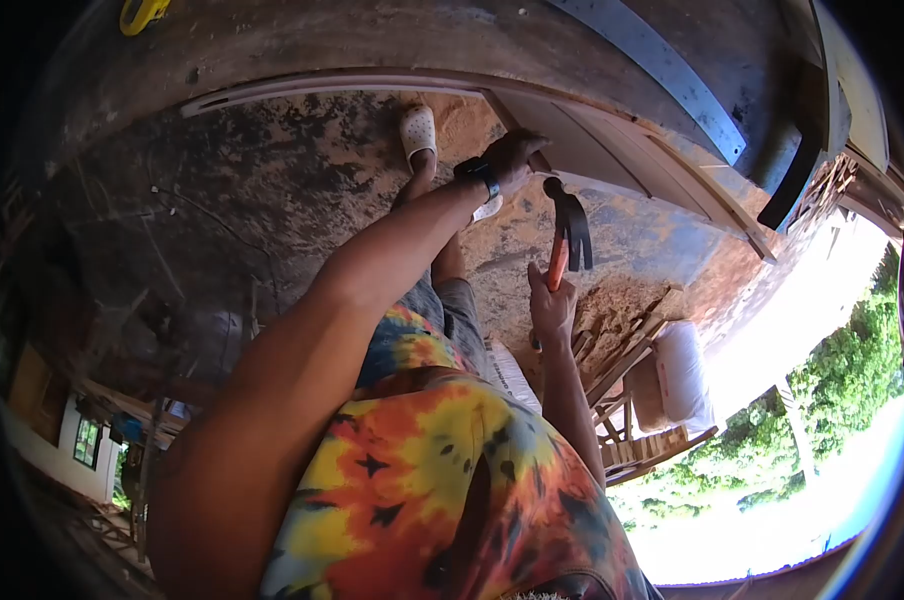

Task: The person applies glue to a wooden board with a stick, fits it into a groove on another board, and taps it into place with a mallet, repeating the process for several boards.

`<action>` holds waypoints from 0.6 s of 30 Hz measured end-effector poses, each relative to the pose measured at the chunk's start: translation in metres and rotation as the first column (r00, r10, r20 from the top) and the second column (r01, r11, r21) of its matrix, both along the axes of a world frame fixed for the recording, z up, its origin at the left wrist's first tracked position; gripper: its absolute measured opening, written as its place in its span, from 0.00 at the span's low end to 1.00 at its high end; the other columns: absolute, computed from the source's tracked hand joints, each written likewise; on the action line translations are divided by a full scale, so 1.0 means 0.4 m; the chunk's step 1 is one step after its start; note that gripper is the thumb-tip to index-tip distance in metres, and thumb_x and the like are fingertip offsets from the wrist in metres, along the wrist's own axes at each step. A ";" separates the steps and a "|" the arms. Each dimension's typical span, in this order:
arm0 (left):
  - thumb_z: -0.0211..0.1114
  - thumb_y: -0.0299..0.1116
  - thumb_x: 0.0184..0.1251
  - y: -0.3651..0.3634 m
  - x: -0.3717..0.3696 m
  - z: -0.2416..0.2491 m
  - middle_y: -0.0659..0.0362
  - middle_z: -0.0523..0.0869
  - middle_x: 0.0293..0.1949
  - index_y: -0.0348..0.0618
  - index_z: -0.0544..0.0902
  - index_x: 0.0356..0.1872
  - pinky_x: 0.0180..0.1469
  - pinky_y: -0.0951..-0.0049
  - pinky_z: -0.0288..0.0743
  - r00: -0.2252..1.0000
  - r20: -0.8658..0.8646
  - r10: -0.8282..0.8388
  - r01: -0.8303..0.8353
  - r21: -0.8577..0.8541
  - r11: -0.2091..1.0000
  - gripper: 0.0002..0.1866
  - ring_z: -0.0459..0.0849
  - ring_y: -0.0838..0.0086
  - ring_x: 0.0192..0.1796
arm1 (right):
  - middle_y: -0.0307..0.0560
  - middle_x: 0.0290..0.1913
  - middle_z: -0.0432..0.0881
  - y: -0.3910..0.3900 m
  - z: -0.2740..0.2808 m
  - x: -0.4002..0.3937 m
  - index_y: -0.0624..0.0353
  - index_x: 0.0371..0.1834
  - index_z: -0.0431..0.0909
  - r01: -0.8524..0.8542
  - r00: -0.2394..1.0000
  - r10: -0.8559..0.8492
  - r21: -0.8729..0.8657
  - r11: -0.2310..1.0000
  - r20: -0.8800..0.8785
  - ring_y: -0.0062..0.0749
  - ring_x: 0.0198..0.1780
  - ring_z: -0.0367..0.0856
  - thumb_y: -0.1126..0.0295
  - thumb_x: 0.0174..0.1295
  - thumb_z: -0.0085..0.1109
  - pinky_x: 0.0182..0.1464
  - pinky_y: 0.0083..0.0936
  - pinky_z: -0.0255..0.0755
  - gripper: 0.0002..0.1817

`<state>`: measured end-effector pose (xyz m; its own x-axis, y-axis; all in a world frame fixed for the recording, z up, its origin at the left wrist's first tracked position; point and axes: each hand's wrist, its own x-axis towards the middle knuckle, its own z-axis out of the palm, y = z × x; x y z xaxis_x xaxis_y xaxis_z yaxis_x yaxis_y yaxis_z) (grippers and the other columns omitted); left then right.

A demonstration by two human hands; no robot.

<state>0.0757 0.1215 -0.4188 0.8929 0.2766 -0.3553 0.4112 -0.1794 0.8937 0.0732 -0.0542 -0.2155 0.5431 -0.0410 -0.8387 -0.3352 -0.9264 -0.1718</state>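
Observation:
My right hand [552,305] is wrapped around the orange handle of a claw hammer [574,235], its dark head raised just below my left hand. My left hand [514,160], with a dark watch at the wrist, is at the near end of a pale wooden panel [607,150]. Its fingers are bent together at the panel's edge; whatever they pinch there is too small to make out. The hammer head is close to these fingertips, with a small gap visible.
A long metal strip [662,75] lies on the brown work surface [372,40] beyond the panel. A yellow tool [142,14] is at the far left. Scrap wood [622,370] and a white sack [682,375] lie at right. My foot in a white clog [418,130] stands on the dusty floor.

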 end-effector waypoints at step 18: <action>0.62 0.15 0.53 0.009 -0.003 0.017 0.48 0.79 0.61 0.48 0.77 0.63 0.69 0.64 0.73 1.000 0.023 0.009 -0.010 0.048 0.999 0.32 0.78 0.55 0.65 | 0.50 0.19 0.73 -0.036 -0.046 0.013 0.65 0.30 0.79 -0.110 0.961 0.028 0.283 0.953 0.276 0.40 0.22 0.72 0.63 0.63 0.67 0.32 0.39 0.70 0.15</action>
